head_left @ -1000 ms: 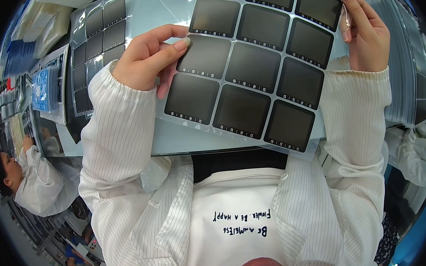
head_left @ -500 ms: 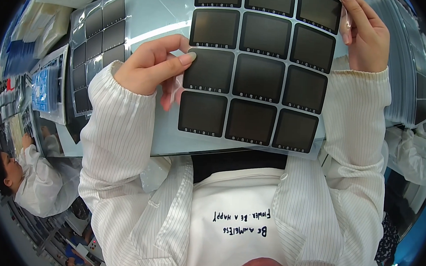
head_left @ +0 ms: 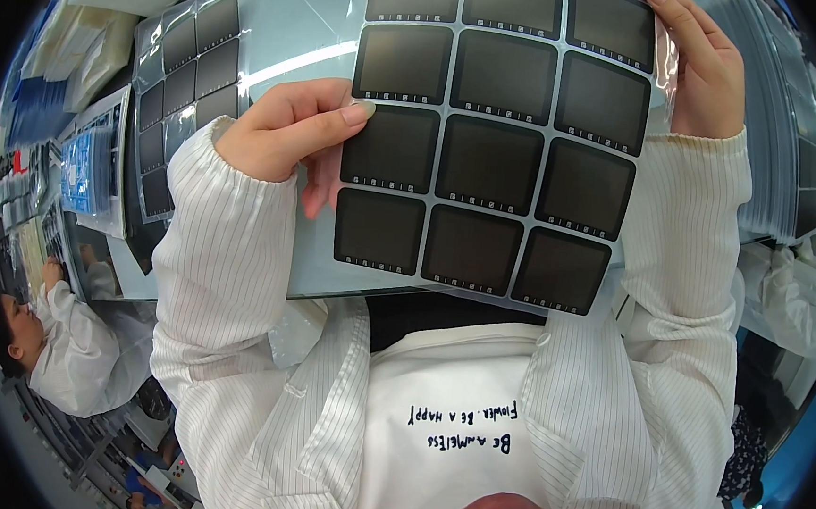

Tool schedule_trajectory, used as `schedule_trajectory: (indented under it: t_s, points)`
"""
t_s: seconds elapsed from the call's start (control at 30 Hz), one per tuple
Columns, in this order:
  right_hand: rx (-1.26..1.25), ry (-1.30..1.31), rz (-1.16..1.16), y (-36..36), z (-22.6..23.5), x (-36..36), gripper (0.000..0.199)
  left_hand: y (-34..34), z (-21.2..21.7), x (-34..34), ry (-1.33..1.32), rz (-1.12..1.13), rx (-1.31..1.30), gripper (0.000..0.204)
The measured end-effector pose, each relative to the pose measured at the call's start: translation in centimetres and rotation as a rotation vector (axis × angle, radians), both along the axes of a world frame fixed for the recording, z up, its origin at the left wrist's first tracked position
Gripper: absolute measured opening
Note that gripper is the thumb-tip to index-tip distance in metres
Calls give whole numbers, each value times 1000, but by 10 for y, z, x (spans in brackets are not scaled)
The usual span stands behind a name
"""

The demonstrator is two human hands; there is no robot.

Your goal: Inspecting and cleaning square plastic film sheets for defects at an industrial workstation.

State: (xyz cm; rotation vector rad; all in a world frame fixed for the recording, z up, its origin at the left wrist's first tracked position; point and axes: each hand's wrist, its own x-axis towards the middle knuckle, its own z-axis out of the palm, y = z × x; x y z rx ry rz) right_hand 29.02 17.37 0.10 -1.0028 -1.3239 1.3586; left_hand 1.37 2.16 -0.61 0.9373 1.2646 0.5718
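Between my hands is a clear film sheet (head_left: 444, 115) bearing a grid of dark, black-framed rectangular panels, raised over a glass-topped table (head_left: 317, 272). My left hand (head_left: 293, 133) pinches its left edge, thumb on top and fingers underneath. At the far right corner, my right hand (head_left: 705, 62) grips the sheet's edge, its fingers partly cut off by the top of the picture. The near edge hangs past the table's front edge, close to my body. A similar sheet of dark panels (head_left: 182, 83) lies to the left in clear plastic.
On the right stands a thick stack of clear sheets (head_left: 772, 119), with a crumpled clear bag (head_left: 793, 300) nearer. White and cream packs (head_left: 91, 53) and a blue-wrapped bundle (head_left: 85, 170) are at the left. Beyond them a person in a white coat (head_left: 80, 350) works at another bench.
The panel sheet has come nearer to my body and appears slightly larger, its near edge lower in the picture. Both hands keep their hold and have barely shifted.
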Motion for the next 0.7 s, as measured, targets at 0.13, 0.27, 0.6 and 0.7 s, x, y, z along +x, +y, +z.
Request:
schedule_trajectory:
  t_s: [0.13,0.27,0.6,0.7]
  points:
    - [-42,24,16,-1,1,0,13,0,0,1,11,9,-21,31]
    - [-37,3,5,-2,3,-1,13,-1,1,2,73,11,10,36]
    - [-36,-74,72,-11,5,-5,17,0,5,1,169,-74,26,43]
    - [-76,-49,87,-10,8,-5,18,-1,-3,-8,106,-74,142,36]
